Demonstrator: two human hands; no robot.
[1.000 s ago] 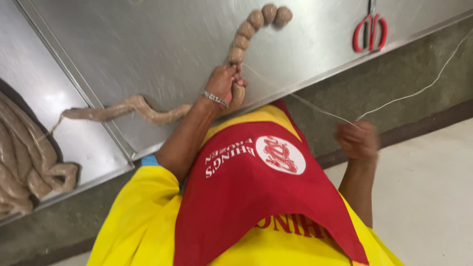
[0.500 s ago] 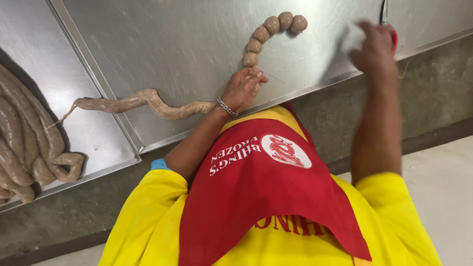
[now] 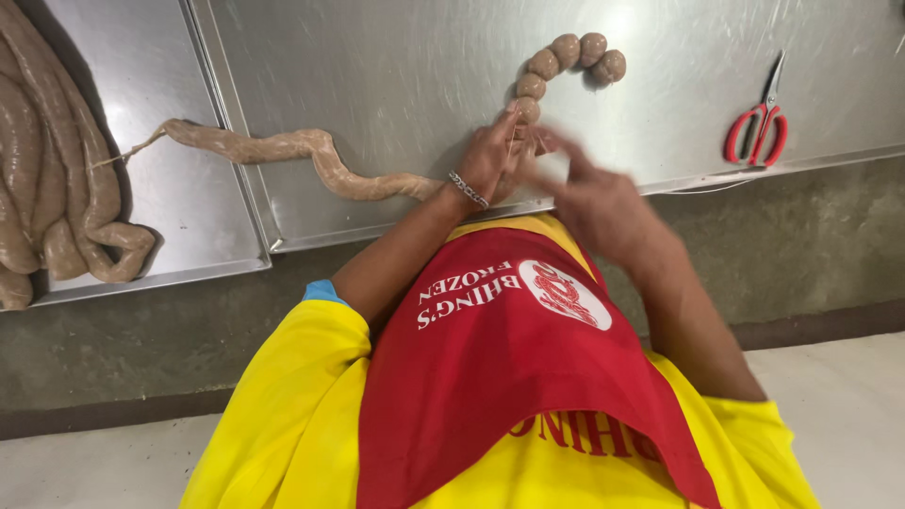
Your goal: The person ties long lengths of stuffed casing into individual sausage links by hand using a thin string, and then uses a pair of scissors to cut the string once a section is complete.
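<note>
Right now both hands meet at centre frame on the steel table (image 3: 396, 66): the left hand (image 3: 490, 160) pinches the long sausage (image 3: 311, 155), fingers closed around it, just below the tied round links (image 3: 570, 57). Blurred, the right hand (image 3: 589, 193) hovers beside it; grip unclear. Red scissors (image 3: 759, 118) lie upper right.

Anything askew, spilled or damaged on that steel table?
Nothing stands out. The sausage rope lies unbroken across the steel table, tied links curl beyond the left hand and right hand, and the red scissors lie flat, apart. No spill visible.
</note>
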